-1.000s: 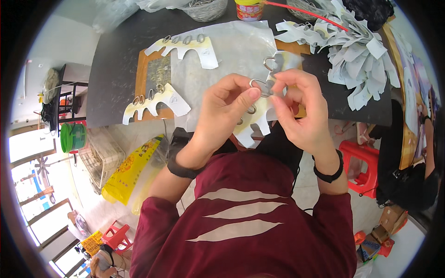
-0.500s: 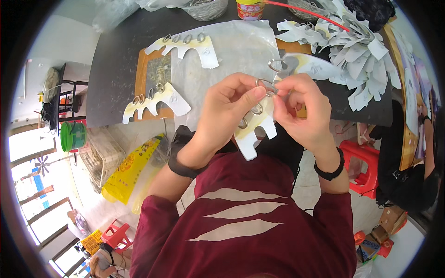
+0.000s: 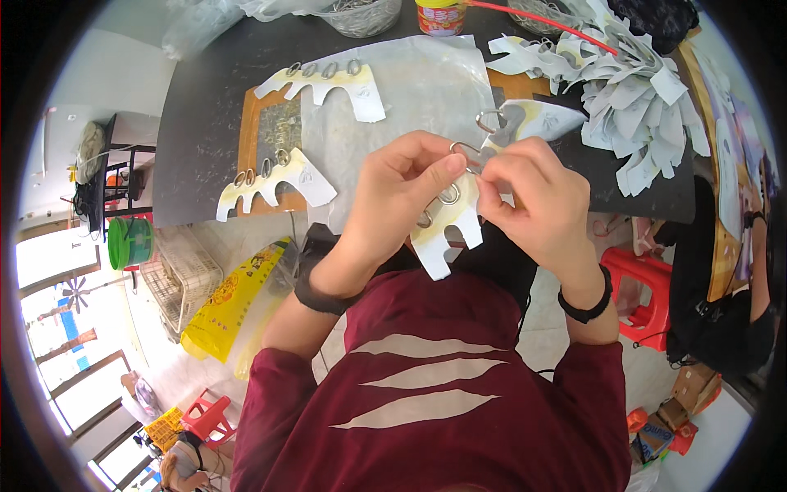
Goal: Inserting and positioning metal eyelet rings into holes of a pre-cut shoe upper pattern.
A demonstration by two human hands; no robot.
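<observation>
Pinches a scalloped white strip (image 3: 452, 216) at 1 metal ring (image 3: 463, 145) with left hand (image 3: 402, 184) and right hand (image 3: 537, 197) close together, seemingly for steadiness, partly beyond the table (image 3: 201, 123), right of 2 spaced ring-fitted strips (image 3: 366, 100), perhaps avoiding tangles.

Daylight glares in through windows (image 3: 61, 256) | pale wall (image 3: 135, 82) | light tiled floor (image 3: 537, 340) | red stool (image 3: 635, 264) near the dark surface (image 3: 197, 139), a second stool (image 3: 195, 422) toward the windows

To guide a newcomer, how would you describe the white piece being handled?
At the black table, look near the maroon shirt. The white piece is between the left hand and right hand, held up, unlike two other ringed pieces lying leftward.
</observation>
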